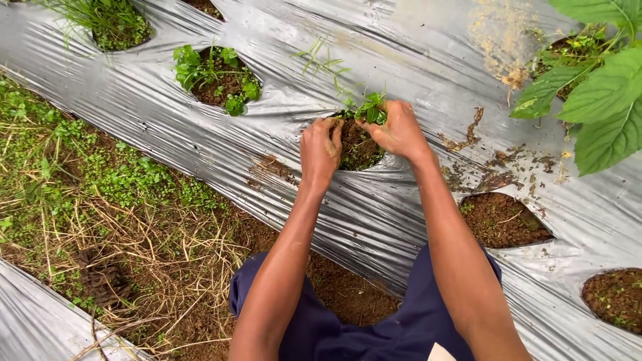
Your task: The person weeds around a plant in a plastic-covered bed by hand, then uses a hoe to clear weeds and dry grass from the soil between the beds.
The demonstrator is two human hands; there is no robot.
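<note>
right hand [396, 130] pinching small green weeds [370, 110] at the far rim of a soil-filled planting hole [358, 150] in silver mulch film [167, 127], left hand [320, 148] fingers curled into the soil, apparently bracing.

Two hands [321, 148], seven soil holes [358, 148], two plastic sheets [167, 113]

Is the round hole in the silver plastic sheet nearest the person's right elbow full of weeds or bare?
Nearly bare: the hole shows brown soil with only a tiny green speck at its left edge.
</note>
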